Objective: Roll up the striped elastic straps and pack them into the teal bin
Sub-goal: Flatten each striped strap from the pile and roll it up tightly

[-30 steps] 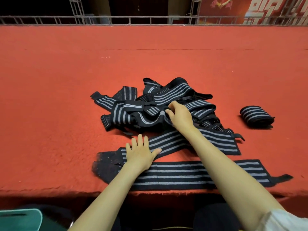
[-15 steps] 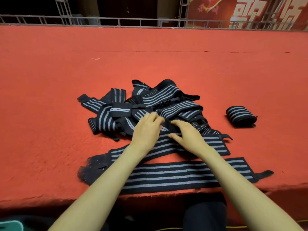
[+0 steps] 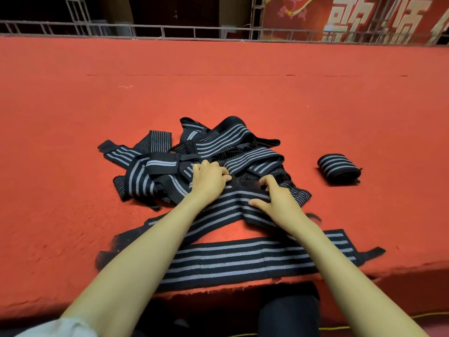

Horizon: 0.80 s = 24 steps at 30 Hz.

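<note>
A tangled pile of black straps with grey stripes [image 3: 213, 152] lies on the red carpet. In front of it a strap [image 3: 226, 210] is bent into a fold, and both hands grip its far end: my left hand [image 3: 210, 178] and my right hand [image 3: 274, 198] pinch the dark end between them. Closest to me, another strap [image 3: 233, 261] lies flat along the carpet's front edge. One rolled strap [image 3: 339, 167] sits apart to the right. The teal bin is out of view.
The red carpeted platform [image 3: 73, 142] stretches far back to a metal railing [image 3: 170, 30]. Its front edge [image 3: 218, 290] drops off just below the flat strap. A dark trouser leg [image 3: 289, 312] shows beneath the edge.
My left hand left the flat strap and joined my right at the pile's front. Both now grip the second strap's end, and that strap has buckled up from lying flat.
</note>
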Tool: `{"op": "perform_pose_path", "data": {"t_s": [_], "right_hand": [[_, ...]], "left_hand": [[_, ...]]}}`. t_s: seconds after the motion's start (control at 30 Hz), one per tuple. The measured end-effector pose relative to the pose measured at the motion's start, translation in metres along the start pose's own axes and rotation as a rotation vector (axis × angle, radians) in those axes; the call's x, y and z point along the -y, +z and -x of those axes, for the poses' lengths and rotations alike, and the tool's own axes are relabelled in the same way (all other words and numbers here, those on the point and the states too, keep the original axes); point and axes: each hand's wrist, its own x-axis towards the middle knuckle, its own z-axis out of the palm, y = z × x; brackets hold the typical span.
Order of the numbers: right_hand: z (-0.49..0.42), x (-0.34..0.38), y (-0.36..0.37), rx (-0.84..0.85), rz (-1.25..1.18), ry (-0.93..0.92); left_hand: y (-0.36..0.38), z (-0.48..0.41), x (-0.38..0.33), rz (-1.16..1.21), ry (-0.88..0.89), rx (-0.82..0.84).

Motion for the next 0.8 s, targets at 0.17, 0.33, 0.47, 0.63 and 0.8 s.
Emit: {"op": "perform_pose_path", "data": {"t_s": [0.17,0.33,0.47,0.63,0.8], "right_hand": [[0.003,-0.015,-0.007,0.145,0.011,0.004],[-0.005,-0.021,-0.013,0.267,0.181,0.002],[-0.015,-0.008,0.002,0.056,0.244,-0.024],[-0.007,-0.011,0.006,-0.085,0.041,-0.002],[0.02,-0.035,-0.006,-0.15,-0.177,0.017]], "left_hand": [[0.0,-0.009,0.019,-0.063,-0.141,-0.168],[-0.001,-0.02,0.042,0.235,-0.165,-0.035],[-0.025,0.001,0.032,0.374,-0.047,-0.243],[-0.044,0.085,0.047,0.44,-0.011,-0.473],[-0.027,0.137,0.087,0.391,-0.234,-0.182]]}}
